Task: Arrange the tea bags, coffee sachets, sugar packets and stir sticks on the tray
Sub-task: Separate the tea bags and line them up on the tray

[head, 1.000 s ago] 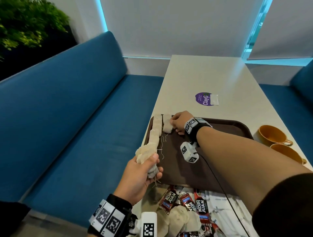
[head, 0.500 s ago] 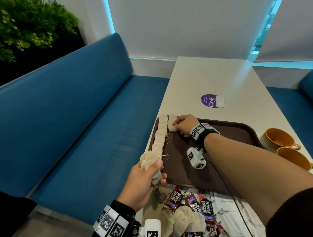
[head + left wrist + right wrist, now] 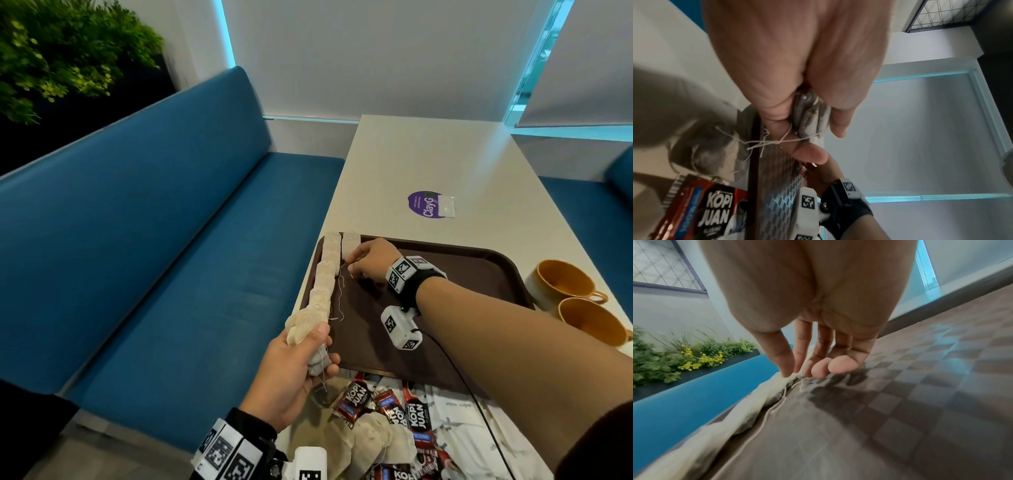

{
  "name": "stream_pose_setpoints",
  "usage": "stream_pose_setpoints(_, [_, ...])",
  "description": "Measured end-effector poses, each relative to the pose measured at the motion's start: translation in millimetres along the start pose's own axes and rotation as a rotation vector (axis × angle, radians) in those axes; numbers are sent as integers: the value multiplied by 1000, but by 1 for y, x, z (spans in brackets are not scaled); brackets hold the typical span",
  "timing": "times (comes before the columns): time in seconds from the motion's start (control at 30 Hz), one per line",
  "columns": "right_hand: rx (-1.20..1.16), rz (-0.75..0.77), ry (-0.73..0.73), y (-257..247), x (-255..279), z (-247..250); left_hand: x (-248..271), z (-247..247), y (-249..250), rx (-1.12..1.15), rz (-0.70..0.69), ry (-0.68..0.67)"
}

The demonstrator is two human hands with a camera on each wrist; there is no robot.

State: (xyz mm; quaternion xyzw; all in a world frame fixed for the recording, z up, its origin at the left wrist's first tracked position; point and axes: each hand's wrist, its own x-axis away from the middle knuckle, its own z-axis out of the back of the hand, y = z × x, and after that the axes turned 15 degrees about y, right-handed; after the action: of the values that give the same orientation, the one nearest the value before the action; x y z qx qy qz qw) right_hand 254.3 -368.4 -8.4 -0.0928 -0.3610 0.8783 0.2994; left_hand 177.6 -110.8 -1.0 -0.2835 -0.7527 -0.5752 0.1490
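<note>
Right hand point(image 3: 368, 262), fingers extended, has shifted onto the second-row tea bag point(image 3: 350, 244) on the tray point(image 3: 479, 255); left hand point(image 3: 294, 373) still grips spare bags point(image 3: 310, 330), so row two has begun.

one tray point(image 3: 486, 263), two orange cups point(image 3: 561, 284), one purple sticker point(image 3: 423, 205)

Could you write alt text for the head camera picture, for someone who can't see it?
A person's right hand sets a tea bag beside a row of tea bags along a brown tray, while the left hand grips a bunch of tea bags. Coffee sachets lie nearer.
</note>
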Motion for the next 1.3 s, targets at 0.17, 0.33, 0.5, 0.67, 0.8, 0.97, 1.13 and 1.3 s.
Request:
stream_pose_setpoints(0.17, [-134, 86, -27, -13, 36, 14, 9, 6, 8, 135, 97, -85])
stream_pose_setpoints(0.33, [-334, 161, -127, -37, 108, 40, 25, 12, 12, 177, 117, -170])
stream_pose_setpoints(0.5, [-462, 157, -157, -47, 172, 59, 44, 15, 10, 61, 21, -216])
stream_pose_setpoints(0.67, [-534, 108, -117, -44, 214, 61, 60, 21, 10, -43, -25, -268])
stream_pose_setpoints(0.8, [-598, 56, -111, -40, 233, 58, 72, 24, 9, -199, -21, -333])
stream_pose_setpoints(0.97, [-628, 38, -99, -33, 243, 60, 81, 26, 7, -287, -30, -315])
stream_pose_setpoints(1.13, [-662, -51, -48, -27, 241, 63, 80, 27, 2, -258, -88, -197])
stream_pose_setpoints(1.3, [-731, -72, 5, -31, 239, 61, 77, 24, 0, -210, -85, -118])
